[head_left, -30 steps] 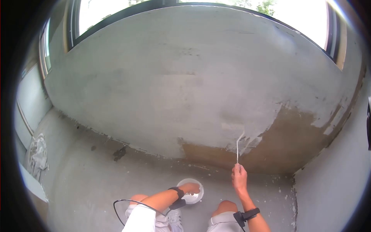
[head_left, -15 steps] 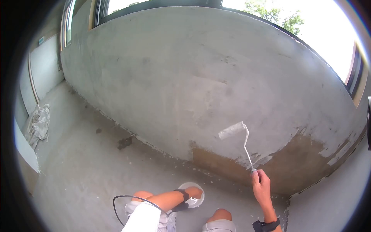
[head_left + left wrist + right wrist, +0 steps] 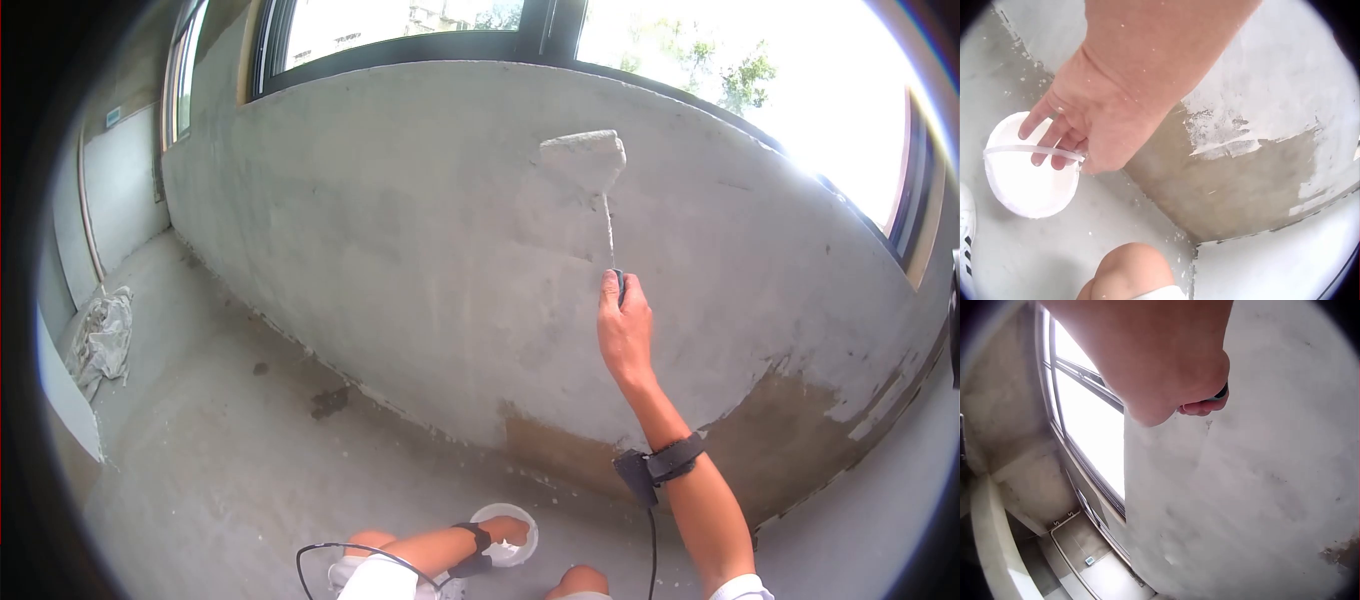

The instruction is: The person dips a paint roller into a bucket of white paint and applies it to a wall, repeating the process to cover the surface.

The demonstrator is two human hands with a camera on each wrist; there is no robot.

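In the head view my right hand (image 3: pixel 625 325) grips the dark handle of a paint roller (image 3: pixel 583 147), whose white, wet-looking sleeve lies against the upper part of the grey wall (image 3: pixel 400 230) below the window. The right wrist view shows the right hand (image 3: pixel 1179 375) with curled fingers round the handle; the roller sleeve is hidden there. Low down, my left hand (image 3: pixel 508 530) is at a white bucket (image 3: pixel 530 548). In the left wrist view the left hand's (image 3: pixel 1094 119) fingers curl round the thin handle strap of the bucket (image 3: pixel 1032 187), which holds something white.
Bare brown patches (image 3: pixel 790 430) mark the lower wall. A crumpled pale sheet or bag (image 3: pixel 103 335) lies on the floor at the far left. Window frames (image 3: pixel 545 35) run above the wall. A cable (image 3: pixel 652 550) hangs from the right wrist strap. My knees are near the bucket.
The right hand has risen with the roller from the lower wall to near the window's lower edge. The left hand stays at the bucket, and the head view has turned.
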